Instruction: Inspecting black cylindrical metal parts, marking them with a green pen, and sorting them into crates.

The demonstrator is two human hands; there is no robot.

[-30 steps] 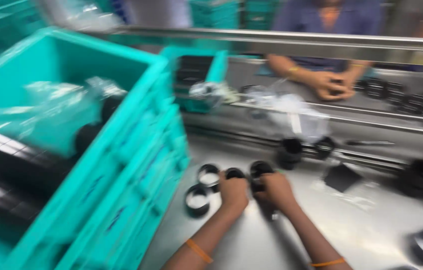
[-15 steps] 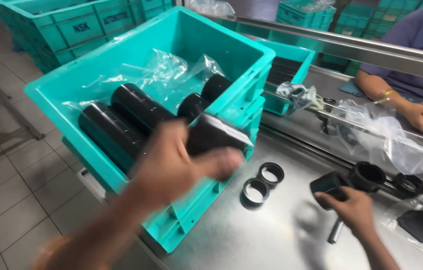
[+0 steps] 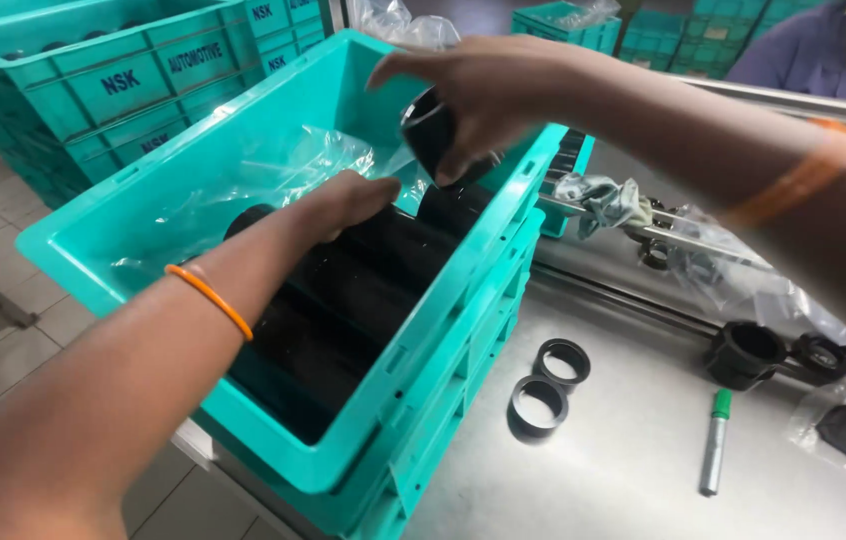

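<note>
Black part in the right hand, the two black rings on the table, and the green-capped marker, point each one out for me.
black part [image 3: 433, 135], head view, on its dark side wall below the fingers.
black rings [image 3: 540, 405], head view, on the nearer ring's band.
green-capped marker [image 3: 712, 460], head view, on its grey barrel.

Teal crate [image 3: 463, 300]: hard moulded plastic, slight sheen; clear crinkled plastic liner [image 3: 243, 190] inside. Black tubes [image 3: 363, 290] smooth, dull gloss. Metal table [image 3: 633, 450] brushed; two black rings [image 3: 548, 385] matt.

Bright, even overhead light glares softly off the steel table [image 3: 633, 460]; near forearms blur, edges bend slightly.
</note>
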